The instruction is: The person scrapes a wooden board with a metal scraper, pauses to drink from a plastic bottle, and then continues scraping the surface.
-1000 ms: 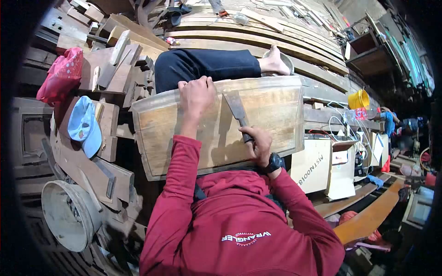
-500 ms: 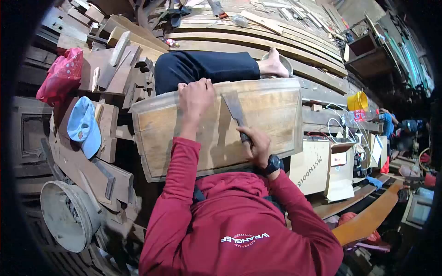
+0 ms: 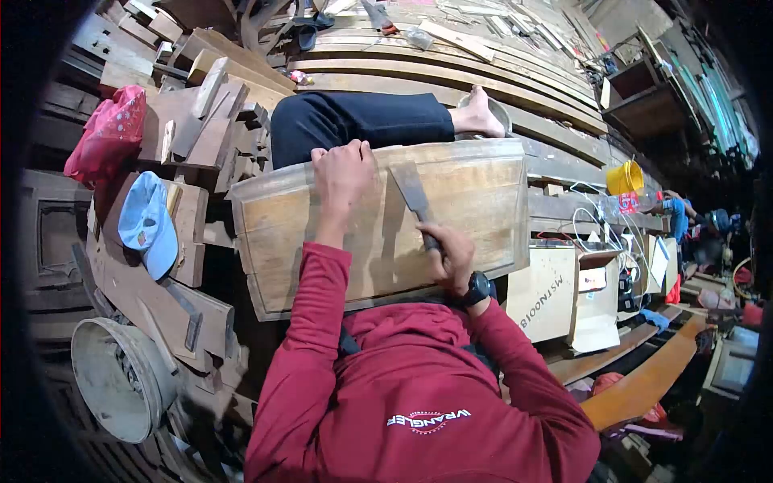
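Across my lap lies a wooden panel (image 3: 298,266) with a light brown face and a grey, worn border. My left hand (image 3: 344,173) is on its far edge, fingers curled over the rim. In my right hand (image 3: 451,256) is a putty knife (image 3: 412,191) with a dark handle, the fingers wrapped round it. Its flat grey blade points away from me, over the middle of the panel. A dark shadow falls on the wood beside the blade.
Left of me are a blue cap (image 3: 147,221), a red bag (image 3: 109,137) and a whitish bucket (image 3: 121,378) among wood offcuts. On my right stand a cardboard box (image 3: 541,290), cables and a yellow bucket (image 3: 624,178). Long planks (image 3: 451,76) lie ahead; another person (image 3: 678,216) is at far right.
Both hands, the putty knife and the panel stay in almost the same place. The whole view has shifted very slightly.
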Motion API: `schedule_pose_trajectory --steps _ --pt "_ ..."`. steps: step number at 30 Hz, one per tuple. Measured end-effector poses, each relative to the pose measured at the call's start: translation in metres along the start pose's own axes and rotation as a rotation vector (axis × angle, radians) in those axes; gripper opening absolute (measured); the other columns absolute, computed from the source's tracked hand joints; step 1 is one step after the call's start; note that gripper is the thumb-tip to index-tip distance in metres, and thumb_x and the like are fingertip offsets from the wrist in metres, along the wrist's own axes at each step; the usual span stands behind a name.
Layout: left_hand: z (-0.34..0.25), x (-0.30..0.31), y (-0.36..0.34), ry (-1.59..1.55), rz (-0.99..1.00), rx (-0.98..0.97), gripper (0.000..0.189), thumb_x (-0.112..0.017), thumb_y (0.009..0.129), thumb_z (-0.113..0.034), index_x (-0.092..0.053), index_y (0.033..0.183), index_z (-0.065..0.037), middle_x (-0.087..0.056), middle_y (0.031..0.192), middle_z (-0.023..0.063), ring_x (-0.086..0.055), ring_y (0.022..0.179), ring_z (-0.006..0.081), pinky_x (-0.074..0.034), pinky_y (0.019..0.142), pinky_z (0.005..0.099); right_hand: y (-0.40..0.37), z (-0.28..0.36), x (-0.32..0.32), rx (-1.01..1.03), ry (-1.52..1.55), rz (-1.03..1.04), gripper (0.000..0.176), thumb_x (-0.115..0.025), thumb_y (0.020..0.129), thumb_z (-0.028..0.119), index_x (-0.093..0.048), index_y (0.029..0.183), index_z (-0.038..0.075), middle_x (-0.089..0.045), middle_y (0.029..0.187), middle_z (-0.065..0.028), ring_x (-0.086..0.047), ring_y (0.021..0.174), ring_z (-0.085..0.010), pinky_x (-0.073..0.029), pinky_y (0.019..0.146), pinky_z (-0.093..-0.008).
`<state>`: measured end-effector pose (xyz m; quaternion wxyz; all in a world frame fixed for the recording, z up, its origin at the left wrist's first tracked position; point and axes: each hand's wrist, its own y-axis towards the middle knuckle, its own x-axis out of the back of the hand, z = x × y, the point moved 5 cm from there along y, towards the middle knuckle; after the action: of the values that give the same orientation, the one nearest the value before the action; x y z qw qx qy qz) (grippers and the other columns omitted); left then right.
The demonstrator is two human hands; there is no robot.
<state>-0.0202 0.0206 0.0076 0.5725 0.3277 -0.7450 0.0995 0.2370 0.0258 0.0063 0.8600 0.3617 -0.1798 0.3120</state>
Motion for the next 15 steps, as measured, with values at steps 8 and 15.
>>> schedule_pose_trajectory --steps 8,15 --pt "0.000 0.000 0.000 0.028 0.032 0.014 0.041 -0.050 0.105 -0.036 -0.076 0.090 -0.009 -0.074 0.082 0.0181 -0.071 0.081 0.0368 -0.043 0.088 0.0468 -0.004 -0.006 -0.004 0.001 0.032 -0.020 0.047 -0.066 0.075 -0.004 -0.070 0.122 0.005 -0.066 0.083 -0.0151 -0.065 0.070 -0.0326 -0.052 0.064 -0.0412" --pt "-0.002 0.000 0.001 0.015 0.034 0.019 0.041 -0.049 0.105 -0.036 -0.077 0.092 -0.009 -0.075 0.085 0.0191 -0.072 0.083 0.0364 -0.043 0.089 0.0467 0.001 0.004 -0.002 0.045 -0.015 0.034 0.048 -0.064 0.074 -0.003 -0.070 0.121 0.005 -0.063 0.078 -0.0140 -0.064 0.067 -0.0308 -0.051 0.061 -0.0400"
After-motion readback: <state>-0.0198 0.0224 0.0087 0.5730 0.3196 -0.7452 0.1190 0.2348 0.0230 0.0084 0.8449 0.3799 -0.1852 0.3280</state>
